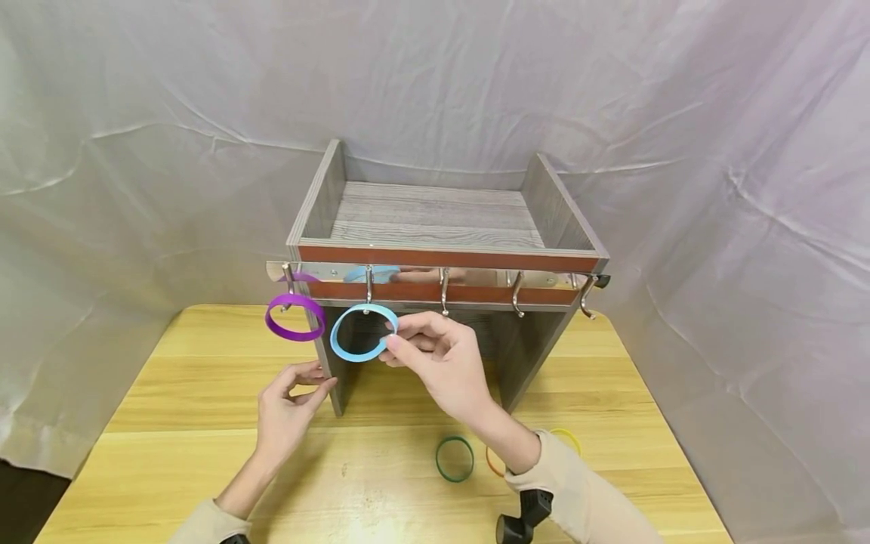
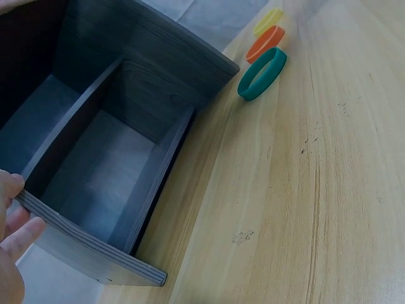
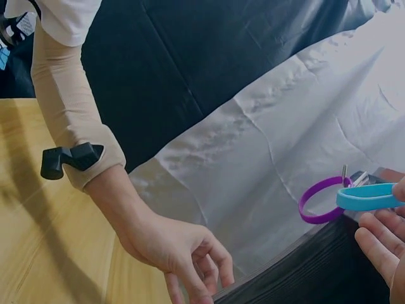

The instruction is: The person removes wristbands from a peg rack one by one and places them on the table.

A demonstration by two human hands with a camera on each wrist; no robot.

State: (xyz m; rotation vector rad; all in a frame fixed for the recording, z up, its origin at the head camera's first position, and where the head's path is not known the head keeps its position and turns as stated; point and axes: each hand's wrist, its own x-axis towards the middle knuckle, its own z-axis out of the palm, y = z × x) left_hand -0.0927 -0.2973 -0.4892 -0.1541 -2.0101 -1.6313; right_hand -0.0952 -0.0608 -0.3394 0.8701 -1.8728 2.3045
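Note:
My right hand (image 1: pixel 448 366) pinches a light blue silicone wristband (image 1: pixel 356 357) between thumb and fingers. In the head view the band's upper edge overlaps the tip of the second hook from the left (image 1: pixel 369 285). A purple wristband (image 1: pixel 296 335) hangs on the leftmost hook (image 1: pixel 288 278). Lower down, my left hand (image 1: pixel 284 412) grips the front edge of the left side panel (image 1: pixel 331 385) of a grey wooden shelf, with thumb and fingers at that edge. The right wrist view shows the blue band (image 3: pixel 364 201) close to the purple one (image 3: pixel 307 212).
A metal rail with several hooks runs across the shelf's front; the hook at the far right (image 1: pixel 587 296) is bare. Green (image 2: pixel 271 79), orange (image 2: pixel 272 45) and yellow (image 2: pixel 269 23) wristbands lie on the wooden table (image 1: pixel 381 468). Grey-white fabric (image 1: pixel 435 83) hangs behind and around.

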